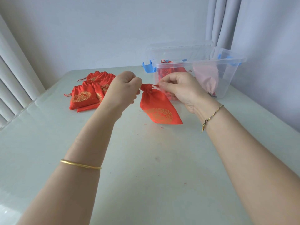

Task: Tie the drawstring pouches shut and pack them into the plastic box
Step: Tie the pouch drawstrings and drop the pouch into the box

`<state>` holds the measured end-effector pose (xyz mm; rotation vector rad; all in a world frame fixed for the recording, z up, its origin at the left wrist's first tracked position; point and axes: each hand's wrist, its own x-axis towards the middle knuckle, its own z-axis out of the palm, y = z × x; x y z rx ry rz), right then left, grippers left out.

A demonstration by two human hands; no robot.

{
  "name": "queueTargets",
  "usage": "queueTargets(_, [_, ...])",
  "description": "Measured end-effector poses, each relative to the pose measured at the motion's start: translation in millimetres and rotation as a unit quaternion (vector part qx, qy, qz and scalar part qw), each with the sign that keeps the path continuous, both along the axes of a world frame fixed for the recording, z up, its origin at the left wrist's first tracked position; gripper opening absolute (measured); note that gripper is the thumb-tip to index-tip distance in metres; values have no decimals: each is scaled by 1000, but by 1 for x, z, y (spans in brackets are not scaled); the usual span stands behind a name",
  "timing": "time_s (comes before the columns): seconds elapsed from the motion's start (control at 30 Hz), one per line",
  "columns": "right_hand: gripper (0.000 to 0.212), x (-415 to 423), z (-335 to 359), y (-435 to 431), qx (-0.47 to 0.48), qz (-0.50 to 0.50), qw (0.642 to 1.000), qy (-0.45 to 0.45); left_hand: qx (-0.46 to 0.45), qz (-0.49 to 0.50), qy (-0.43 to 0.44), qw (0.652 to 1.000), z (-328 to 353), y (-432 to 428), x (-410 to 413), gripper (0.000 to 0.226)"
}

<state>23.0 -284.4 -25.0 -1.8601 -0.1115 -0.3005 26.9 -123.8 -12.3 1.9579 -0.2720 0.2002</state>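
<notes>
Both hands — left [125,86], right [177,88] — pinch the cords at the pouch [158,107] neck, its body hanging toward the person, the box [227,62] seemingly nearer the right.

Both bare forearms reach forward from the bottom edge, converging mid-frame; left hand [125,88] curled in a loose fist, knuckles up, fingertips pinched tight at its right side; right hand [180,90] opposite it, palm turned toward the left, thumb and forefinger pinched, other fingers curled in. Hands level and near each other, not touching; gold bangle [80,164] partway up the left forearm; thin braided cord [212,116] round the right wrist.
</notes>
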Motion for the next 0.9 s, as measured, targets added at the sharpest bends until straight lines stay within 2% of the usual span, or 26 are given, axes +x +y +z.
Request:
queueTargets(0.03, [6,-3,3,0,-15,23,999,22,-11,0,11,1000,1,1,0,17])
queueTargets(0.17, [52,-13,12,2,-139,91,980,106,-82,-10,49,995,3,4,0,18])
queueTargets(0.2, [52,-14,11,3,-158,87,978,104,-96,-12,55,994,4,4,-1,19])
queueTargets(0.3, [16,-13,11,5,-163,55,984,54,-132,-20,71,989,6,2,-2,22])
queueTargets(0.43, [22,-16,17,-3,-161,48,985,29,-167,-60,80,981,9,0,-4,21])
queueTargets(0.53, [23,-17,32,-11,-107,32,994,1,-169,-48,78,981,14,2,4,13])
queueTargets(0.63, [22,-10,65,-23,-53,-37,995,-70,-160,-1,78,984,23,1,20,8])
queueTargets(0.77, [3,17,109,-34,-86,-176,960,-202,-123,35,79,989,21,-3,40,10])
queueTargets(0.83, [10,35,118,-39,-141,-262,922,-248,-96,47,78,991,17,-5,49,15])
queueTargets(0.9, [17,51,116,-41,-239,-325,886,-229,-57,67,72,994,9,-4,59,16])
